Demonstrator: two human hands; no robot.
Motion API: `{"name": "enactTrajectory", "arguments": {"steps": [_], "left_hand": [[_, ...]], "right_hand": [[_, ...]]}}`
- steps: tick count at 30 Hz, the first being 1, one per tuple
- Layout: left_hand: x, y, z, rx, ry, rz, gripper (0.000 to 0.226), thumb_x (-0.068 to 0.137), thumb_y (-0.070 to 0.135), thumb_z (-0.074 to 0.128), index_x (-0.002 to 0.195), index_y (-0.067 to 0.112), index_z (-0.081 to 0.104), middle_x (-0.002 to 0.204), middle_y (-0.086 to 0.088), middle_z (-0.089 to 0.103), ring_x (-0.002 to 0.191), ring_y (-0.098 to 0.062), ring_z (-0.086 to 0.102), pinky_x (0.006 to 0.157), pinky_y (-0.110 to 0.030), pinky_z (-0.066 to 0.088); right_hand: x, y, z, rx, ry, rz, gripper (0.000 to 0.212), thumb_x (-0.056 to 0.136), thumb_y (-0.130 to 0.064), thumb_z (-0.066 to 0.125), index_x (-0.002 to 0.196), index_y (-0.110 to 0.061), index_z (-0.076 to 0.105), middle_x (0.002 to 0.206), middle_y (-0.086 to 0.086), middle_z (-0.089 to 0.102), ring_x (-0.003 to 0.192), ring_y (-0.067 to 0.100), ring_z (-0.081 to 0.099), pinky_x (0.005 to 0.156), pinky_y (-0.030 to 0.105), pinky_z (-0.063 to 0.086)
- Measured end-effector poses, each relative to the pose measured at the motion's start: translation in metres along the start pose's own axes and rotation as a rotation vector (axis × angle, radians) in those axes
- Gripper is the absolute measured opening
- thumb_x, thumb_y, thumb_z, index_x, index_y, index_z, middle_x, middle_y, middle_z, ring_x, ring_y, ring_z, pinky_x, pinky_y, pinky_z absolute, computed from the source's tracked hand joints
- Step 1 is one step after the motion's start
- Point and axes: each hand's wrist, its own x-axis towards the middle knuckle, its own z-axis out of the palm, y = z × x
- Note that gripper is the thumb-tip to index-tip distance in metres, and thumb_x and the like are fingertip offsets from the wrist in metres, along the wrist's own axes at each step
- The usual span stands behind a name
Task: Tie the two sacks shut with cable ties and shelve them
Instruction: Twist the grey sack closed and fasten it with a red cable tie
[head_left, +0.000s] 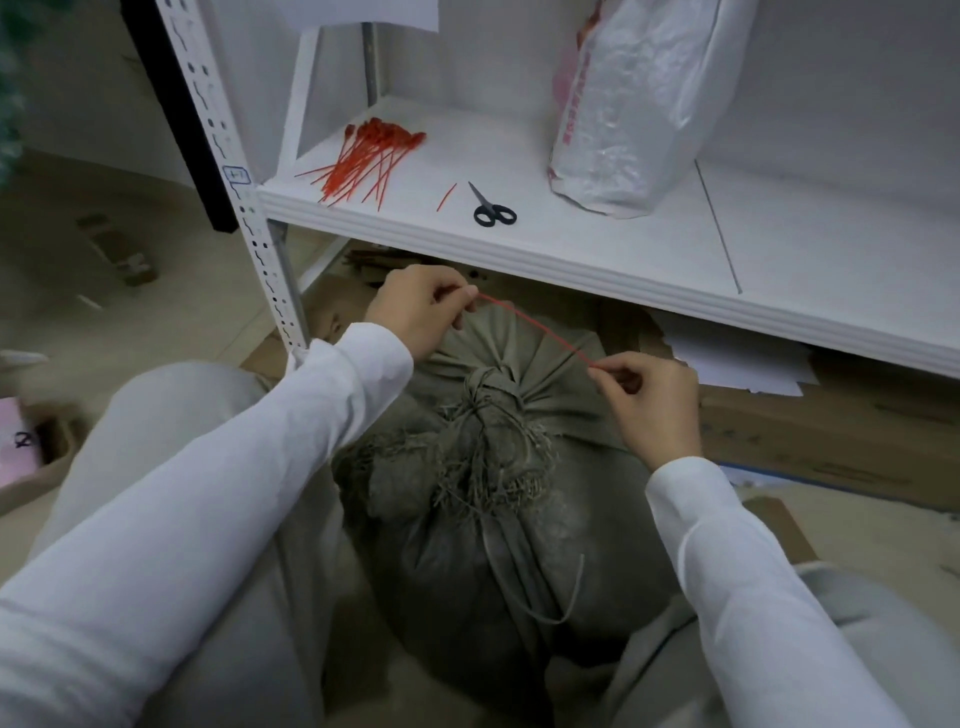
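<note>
The burlap sack (498, 519) stands on the floor between the person's knees. Its gathered neck, with a frayed fringe, points up toward the camera. Beyond the neck, one red cable tie (530, 325) is stretched taut over the far side of the sack. Its long axis runs diagonally from far left to near right. The left hand (423, 309) pinches the far-left end between thumb and fingers, and the right hand (649, 400) pinches the near-right end. Flattened cardboard (831, 431) and white paper sheets (743, 358) cover the floor under the shelving.

The white shelf (519, 254) carries the following:
- A pile of red cable ties (369, 161) near the left front corner.
- Black-handled scissors (491, 208) near the front edge, blades pointing far left.
- A white plastic sack (634, 104) upright, farther back to the right.

A perforated steel upright (249, 208) supports the left front corner.
</note>
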Motion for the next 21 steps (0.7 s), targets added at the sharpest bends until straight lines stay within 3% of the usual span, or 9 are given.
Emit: {"name": "enactTrajectory", "arguments": {"steps": [4,7,8,11,16,21], "left_hand": [[0.001,0.001,0.01,0.062,0.001,-0.048,0.024,0.093,0.031,0.054,0.073,0.025,0.065,0.064,0.006,0.066,0.056,-0.013,0.057,0.069,-0.04,0.056],[0.001,0.0,0.02,0.06,0.052,-0.128,0.014,0.091,0.032,0.058,0.087,0.021,0.066,0.076,0.006,0.067,0.076,-0.018,0.062,0.076,-0.036,0.053],[0.002,0.0,0.024,0.019,0.075,-0.165,0.019,0.089,0.034,0.061,0.1,0.019,0.063,0.084,0.005,0.066,0.085,-0.018,0.061,0.078,-0.033,0.05],[0.001,0.002,0.04,-0.181,0.034,-0.425,0.071,0.08,0.042,0.072,0.13,0.005,0.039,0.108,-0.006,0.057,0.102,-0.02,0.054,0.086,-0.029,0.042],[-0.013,-0.021,0.078,-0.189,-0.246,-0.553,0.094,0.044,0.072,0.079,0.114,0.012,0.061,0.115,0.0,0.065,0.104,-0.017,0.061,0.098,-0.033,0.047],[-0.039,-0.028,0.111,-0.142,-0.424,-0.667,0.098,0.052,0.059,0.083,0.129,0.005,0.054,0.127,-0.008,0.061,0.114,-0.025,0.058,0.1,-0.031,0.045]], "right_hand": [[-0.003,0.014,0.0,0.056,-0.056,0.089,0.008,0.084,-0.027,0.073,0.084,-0.021,0.077,0.072,-0.005,0.07,0.071,0.013,0.064,0.073,0.039,0.056],[-0.003,0.013,0.005,0.039,-0.066,0.101,0.009,0.085,-0.027,0.072,0.085,-0.021,0.078,0.069,-0.008,0.065,0.071,0.013,0.062,0.072,0.038,0.055],[-0.002,0.012,0.007,0.026,-0.061,0.109,0.009,0.085,-0.028,0.072,0.085,-0.021,0.078,0.069,-0.009,0.064,0.071,0.013,0.062,0.071,0.036,0.055],[0.001,0.009,0.012,-0.008,-0.024,0.161,0.01,0.086,-0.029,0.071,0.083,-0.021,0.077,0.069,-0.009,0.064,0.075,0.016,0.063,0.073,0.033,0.053],[0.002,0.007,0.013,0.007,0.018,0.228,0.011,0.087,-0.026,0.07,0.085,-0.018,0.078,0.07,-0.008,0.063,0.073,0.012,0.06,0.069,0.025,0.046],[-0.003,0.006,0.016,-0.022,-0.012,0.205,0.011,0.087,-0.026,0.07,0.088,-0.019,0.079,0.077,-0.003,0.071,0.074,0.013,0.063,0.069,0.024,0.046]]}}
